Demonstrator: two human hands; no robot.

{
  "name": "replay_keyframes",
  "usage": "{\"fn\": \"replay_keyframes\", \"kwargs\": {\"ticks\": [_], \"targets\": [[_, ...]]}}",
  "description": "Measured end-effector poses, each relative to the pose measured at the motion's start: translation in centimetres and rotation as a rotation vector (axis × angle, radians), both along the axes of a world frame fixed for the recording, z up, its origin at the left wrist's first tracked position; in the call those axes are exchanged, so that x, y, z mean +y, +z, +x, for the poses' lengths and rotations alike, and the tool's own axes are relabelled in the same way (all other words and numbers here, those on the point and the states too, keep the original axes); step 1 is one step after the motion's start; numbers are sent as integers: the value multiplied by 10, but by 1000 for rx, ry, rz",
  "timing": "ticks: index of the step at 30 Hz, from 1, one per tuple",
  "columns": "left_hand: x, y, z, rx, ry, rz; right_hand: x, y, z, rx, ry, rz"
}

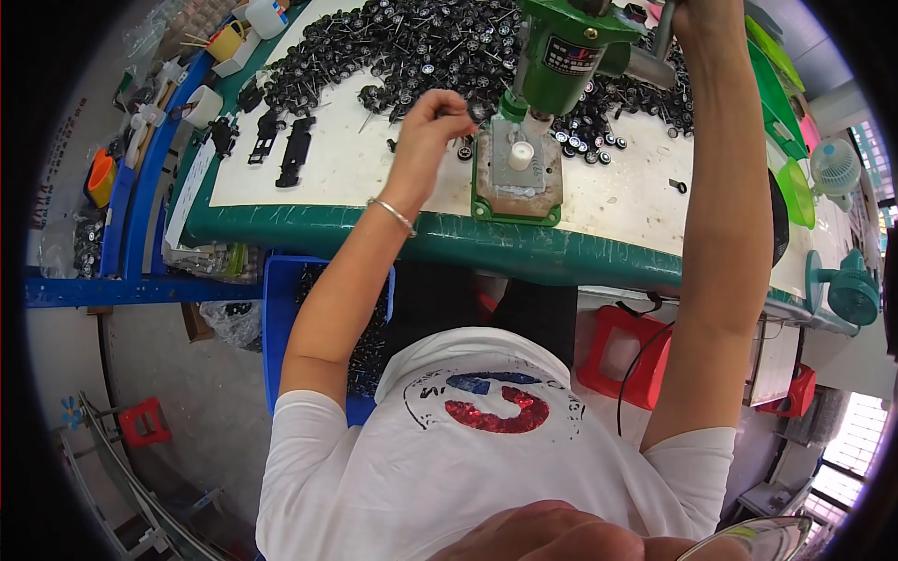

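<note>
My left hand (pixel 435 131) is raised over the table, just left of a green hand press (pixel 557 79). Its fingers are curled together in a pinch; anything between them is too small to make out. A small black wheel (pixel 465 151) lies just beneath it, beside the press base (pixel 517 206). On that base stands a white round fixture (pixel 521 155), below the press head. At the top edge my right hand (pixel 700 17) is closed around the grey press lever (pixel 665 37), partly cut off by the frame.
A heap of small black wheels, some on axles (pixel 402 47), covers the far table. Black toy-car chassis (pixel 296 152) lie at the left. A blue bin (pixel 281 309) of dark parts stands below the front edge. Small fans (pixel 853 290) and red stools (pixel 629 355) are at the right.
</note>
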State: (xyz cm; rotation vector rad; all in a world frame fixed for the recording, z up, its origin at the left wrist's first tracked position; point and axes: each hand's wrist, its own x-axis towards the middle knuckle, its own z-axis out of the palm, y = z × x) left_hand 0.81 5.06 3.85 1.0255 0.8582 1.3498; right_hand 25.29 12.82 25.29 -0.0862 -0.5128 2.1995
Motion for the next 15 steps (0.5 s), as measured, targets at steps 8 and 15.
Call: {"fn": "replay_keyframes", "kwargs": {"ticks": [8,15], "targets": [[-14,1,-39,264,-124,-55,-42,-73,29,-748,-1225,505],[-32,-17,-36,-416,-155,-150,-79,-176,52,-1038,-1039,284]]}}
